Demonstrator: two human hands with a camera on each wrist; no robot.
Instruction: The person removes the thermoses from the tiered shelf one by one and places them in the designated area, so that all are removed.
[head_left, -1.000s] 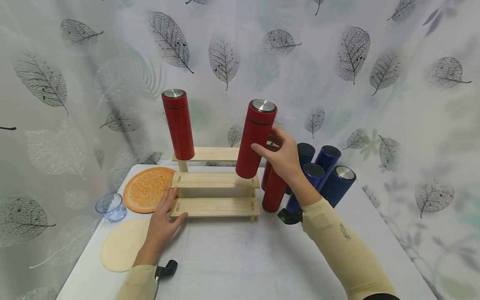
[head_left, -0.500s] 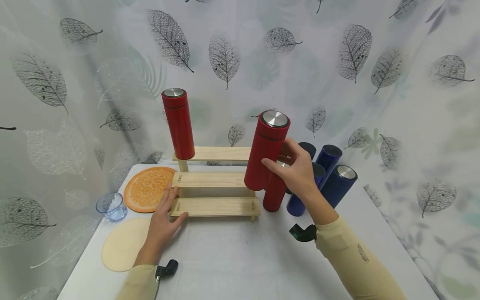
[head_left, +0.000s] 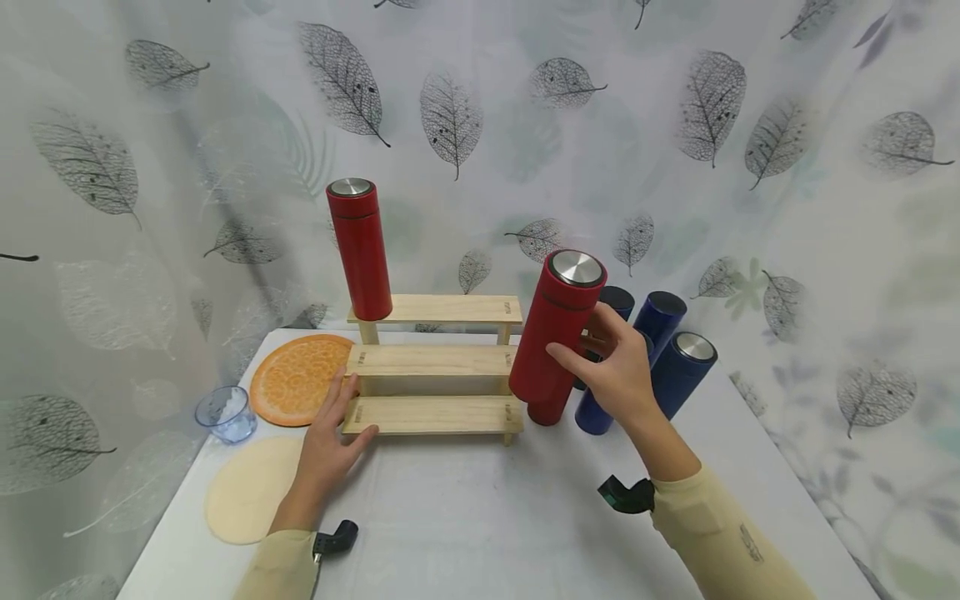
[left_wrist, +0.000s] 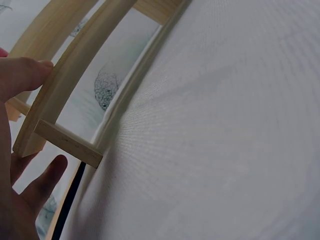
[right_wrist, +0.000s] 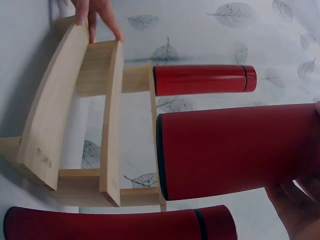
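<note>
My right hand grips a red thermos flask by its body, thumb on the near side. The flask is raised and tilted, its steel-topped lid up and leaning right. It is to the right of a three-tier wooden rack. Behind it, another red flask is mostly hidden; its length shows in the right wrist view. At the rack's left end my left hand rests with extended fingers, the thumb touching the lowest shelf. One red flask stands upright at the left of the top shelf.
Several blue flasks stand on the right, partly behind my right hand. To the left lie an orange round mat and a pale round mat. A blue-tinted glass sits at the table's left edge.
My right hand has carried the red flask down and to the right, away from the rack's top shelf. The left hand stays at the rack's left end.
</note>
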